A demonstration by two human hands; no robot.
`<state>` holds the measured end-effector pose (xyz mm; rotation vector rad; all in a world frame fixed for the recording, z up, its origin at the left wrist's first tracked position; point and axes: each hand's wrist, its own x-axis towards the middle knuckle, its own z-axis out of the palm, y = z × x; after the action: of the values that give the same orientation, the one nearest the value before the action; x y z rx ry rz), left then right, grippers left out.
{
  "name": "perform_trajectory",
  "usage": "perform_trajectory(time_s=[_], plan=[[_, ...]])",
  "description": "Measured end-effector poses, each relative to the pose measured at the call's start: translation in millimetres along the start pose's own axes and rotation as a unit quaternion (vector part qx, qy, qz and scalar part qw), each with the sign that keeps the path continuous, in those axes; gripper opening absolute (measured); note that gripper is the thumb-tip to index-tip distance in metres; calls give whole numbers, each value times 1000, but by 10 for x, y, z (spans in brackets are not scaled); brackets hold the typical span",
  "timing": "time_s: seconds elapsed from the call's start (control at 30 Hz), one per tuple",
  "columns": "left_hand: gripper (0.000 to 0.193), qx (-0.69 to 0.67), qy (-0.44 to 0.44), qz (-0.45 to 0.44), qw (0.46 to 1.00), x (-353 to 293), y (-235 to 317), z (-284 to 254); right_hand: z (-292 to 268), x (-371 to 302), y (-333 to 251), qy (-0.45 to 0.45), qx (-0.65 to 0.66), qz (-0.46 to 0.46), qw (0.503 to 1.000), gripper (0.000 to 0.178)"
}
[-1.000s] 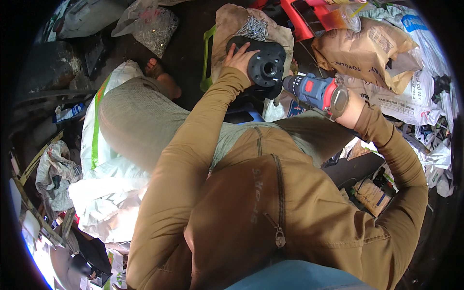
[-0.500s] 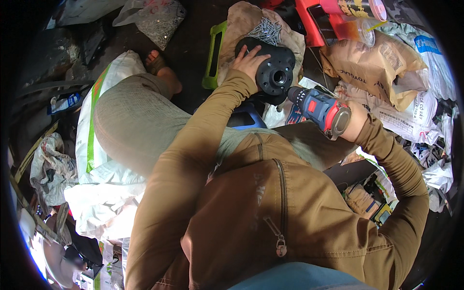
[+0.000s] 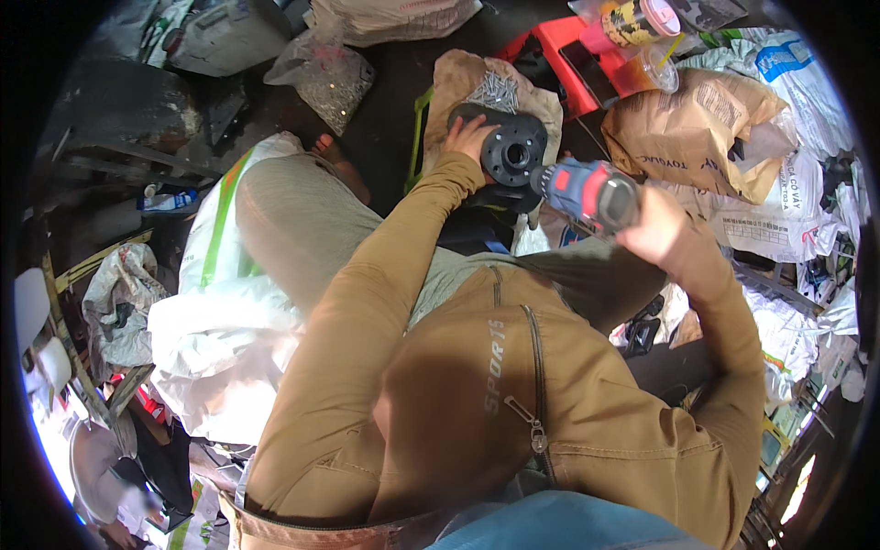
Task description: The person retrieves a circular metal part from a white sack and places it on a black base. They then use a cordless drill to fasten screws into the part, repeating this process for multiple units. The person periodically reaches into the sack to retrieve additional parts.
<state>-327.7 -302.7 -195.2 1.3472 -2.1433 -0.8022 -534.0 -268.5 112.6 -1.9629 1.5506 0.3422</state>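
Observation:
A black plastic part (image 3: 530, 126) with a round, holed flange lies ahead of me over a beige cloth (image 3: 543, 90). My left hand (image 3: 467, 139) grips its left side, fingers spread across the top and thumb hidden. In my right hand (image 3: 655, 225), slightly blurred, is a blue and red cordless drill (image 3: 587, 192); its handle is mostly out of sight. The drill's chuck points left at the flange's right edge; whether its tip touches the part I cannot tell. Just beyond the part, a pile of silver screws (image 3: 495, 92) rests on the cloth.
A red plastic stool (image 3: 548, 66) stands far right of the part, with a patterned cup (image 3: 632, 26) and a drink cup beside it. A brown paper bag (image 3: 683, 137) sits at right. Left are a clear bag of small metal pieces (image 3: 335, 99) and a white sack (image 3: 215, 225).
The view has shifted, so more shows at the far side. My right hand and the drill sit closer to level with the flange. My left hand keeps its hold on the part.

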Motion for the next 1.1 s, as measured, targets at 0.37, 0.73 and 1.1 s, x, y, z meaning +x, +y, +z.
perform_trajectory(time_s=[0.37,0.73,1.1], plan=[[24,-51,56,-288,955,671,-319,-494,205,-1300,242,142,99,-29,984,28],[27,72,23,-168,983,833,-255,-327,426,-1386,277,228,203,-7,952,24],[23,-661,72,-156,731,421,629,-1111,440,-1075,248,189,219,-41,956,36]])
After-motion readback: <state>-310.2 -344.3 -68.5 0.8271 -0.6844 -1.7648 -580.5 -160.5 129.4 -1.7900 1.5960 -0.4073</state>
